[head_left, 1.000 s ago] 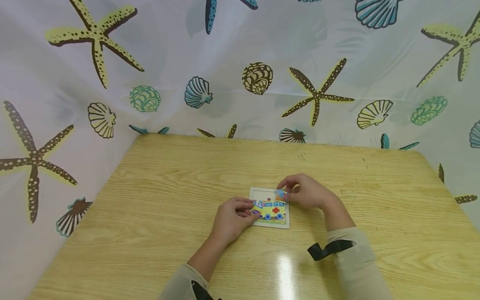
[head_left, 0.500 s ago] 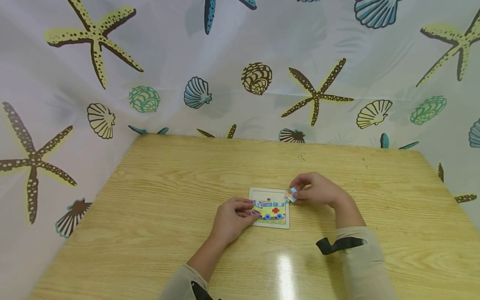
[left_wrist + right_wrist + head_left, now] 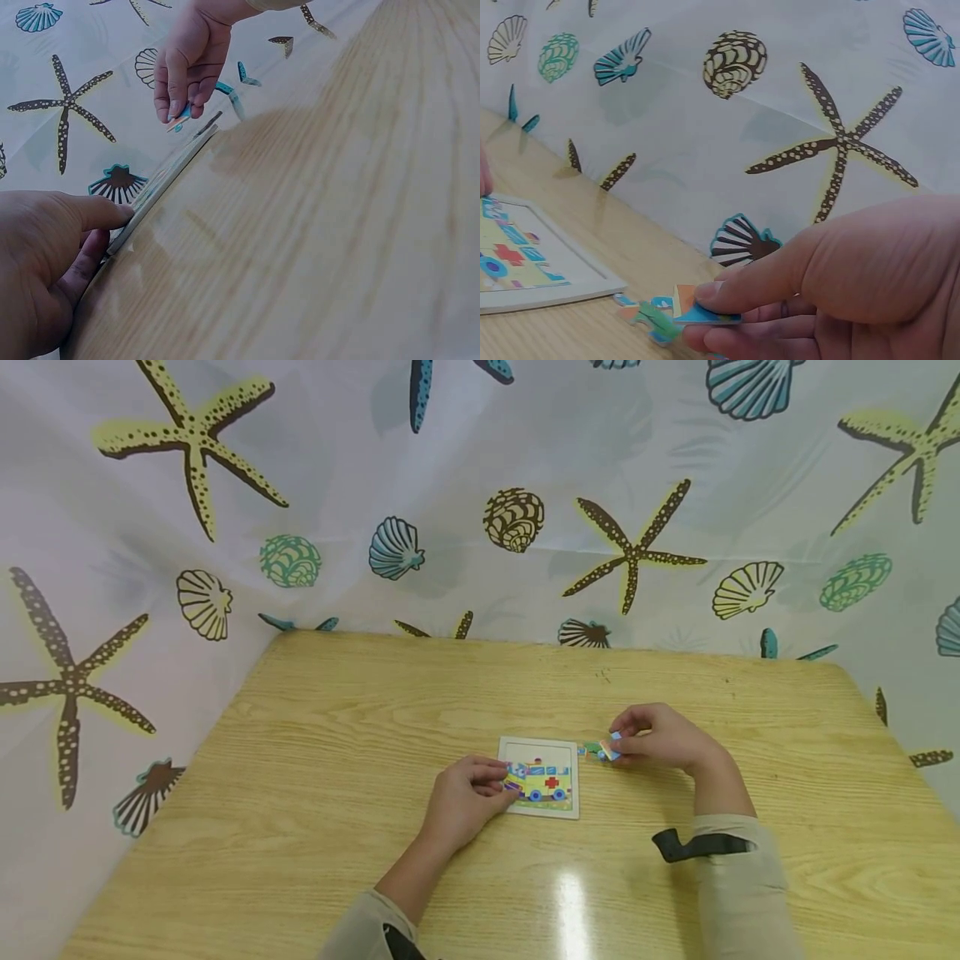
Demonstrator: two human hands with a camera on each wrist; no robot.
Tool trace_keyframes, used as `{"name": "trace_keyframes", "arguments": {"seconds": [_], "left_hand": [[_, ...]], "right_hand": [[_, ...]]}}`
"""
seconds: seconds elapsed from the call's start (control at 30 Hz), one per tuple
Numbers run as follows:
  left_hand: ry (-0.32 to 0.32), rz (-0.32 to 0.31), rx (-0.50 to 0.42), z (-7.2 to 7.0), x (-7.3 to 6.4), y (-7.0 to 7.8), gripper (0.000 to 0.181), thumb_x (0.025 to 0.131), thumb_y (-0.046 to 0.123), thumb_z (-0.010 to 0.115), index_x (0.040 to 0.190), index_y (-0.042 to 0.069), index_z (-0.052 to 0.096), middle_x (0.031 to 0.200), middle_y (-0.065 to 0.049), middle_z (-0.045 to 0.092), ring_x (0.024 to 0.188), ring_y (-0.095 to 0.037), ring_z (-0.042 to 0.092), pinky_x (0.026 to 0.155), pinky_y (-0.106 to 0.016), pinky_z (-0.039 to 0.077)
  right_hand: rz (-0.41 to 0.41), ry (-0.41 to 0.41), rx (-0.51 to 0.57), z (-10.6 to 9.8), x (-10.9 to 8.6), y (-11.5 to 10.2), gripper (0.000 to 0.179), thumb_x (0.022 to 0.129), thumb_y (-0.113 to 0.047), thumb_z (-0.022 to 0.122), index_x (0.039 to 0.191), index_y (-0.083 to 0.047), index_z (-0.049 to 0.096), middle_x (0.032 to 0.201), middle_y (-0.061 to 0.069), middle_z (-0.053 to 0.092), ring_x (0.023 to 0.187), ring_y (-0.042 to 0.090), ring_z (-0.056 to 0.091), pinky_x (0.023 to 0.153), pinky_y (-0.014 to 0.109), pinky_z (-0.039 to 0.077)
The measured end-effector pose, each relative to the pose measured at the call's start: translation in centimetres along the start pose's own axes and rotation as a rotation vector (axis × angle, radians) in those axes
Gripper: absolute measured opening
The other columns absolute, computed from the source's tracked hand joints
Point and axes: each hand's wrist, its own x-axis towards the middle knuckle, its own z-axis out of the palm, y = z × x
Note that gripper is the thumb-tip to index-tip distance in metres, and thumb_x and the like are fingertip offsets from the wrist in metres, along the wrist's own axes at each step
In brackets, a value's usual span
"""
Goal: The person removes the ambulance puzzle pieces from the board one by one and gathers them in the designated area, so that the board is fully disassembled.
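Observation:
A jigsaw puzzle tray point(image 3: 575, 781) with a pale rim lies on the table, its lower part filled with a yellow ambulance picture point(image 3: 551, 782) and its upper part bare. At the tray's left edge, my left hand point(image 3: 467, 797) pinches the rim, thumb on top, as the left wrist view shows. My right hand point(image 3: 666, 739), right of the tray, pinches a blue and orange puzzle piece point(image 3: 705, 309) between thumb and fingers, tilted. Just under and left of it are loose puzzle pieces point(image 3: 656, 319), green and blue, close to the tray's upper right corner.
The wood-grain table point(image 3: 360, 718) reaches back to a white curtain point(image 3: 450, 468) printed with starfish and shells. A dark strap point(image 3: 701, 846) with a loose end is round the right sleeve. Light glares off the table's front.
My right hand has moved right with its puzzle piece, from over the tray's upper right corner to outside the tray. Loose pieces now show beside the corner. The left hand stays still.

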Motion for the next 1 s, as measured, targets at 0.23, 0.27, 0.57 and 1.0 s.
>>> {"name": "trace_keyframes", "arguments": {"seconds": [0.23,0.27,0.57,1.0], "left_hand": [[-0.002,-0.005,-0.006,0.0,-0.1,0.0,0.023,0.080,0.012,0.084,0.099,0.003,0.078,0.112,-0.004,0.068,0.081,-0.010,0.066,0.071,-0.018,0.057],[-0.002,-0.004,-0.007,0.0,-0.1,0.0,0.023,0.080,0.012,0.084,0.100,0.002,0.078,0.112,-0.004,0.068,0.081,-0.010,0.066,0.071,-0.018,0.057],[-0.008,0.012,0.002,-0.1,-0.2,0.1,0.024,0.081,0.012,0.083,0.101,0.003,0.077,0.113,-0.004,0.068,0.083,-0.011,0.066,0.071,-0.018,0.056],[-0.005,0.005,0.019,0.0,-0.2,0.1,0.024,0.080,0.014,0.084,0.101,0.003,0.077,0.112,-0.004,0.068,0.082,-0.010,0.065,0.071,-0.018,0.056]], "right_hand": [[0.052,0.019,0.057,-1.3,-0.7,0.8,0.031,0.096,-0.010,0.066,0.119,0.009,0.057,0.096,0.011,0.057,0.085,0.018,0.070,0.079,0.030,0.061],[0.058,0.022,0.058,-1.4,-0.7,1.0,0.031,0.096,-0.010,0.066,0.119,0.009,0.056,0.096,0.011,0.058,0.085,0.018,0.070,0.079,0.030,0.061],[0.104,0.066,0.051,-2.7,-1.4,1.8,0.032,0.098,-0.010,0.063,0.122,0.009,0.054,0.105,0.014,0.062,0.088,0.016,0.070,0.081,0.030,0.061],[0.202,0.130,0.060,-3.9,-2.5,2.8,0.035,0.098,-0.012,0.064,0.124,0.009,0.052,0.102,0.011,0.064,0.083,0.012,0.068,0.077,0.026,0.060]]}}
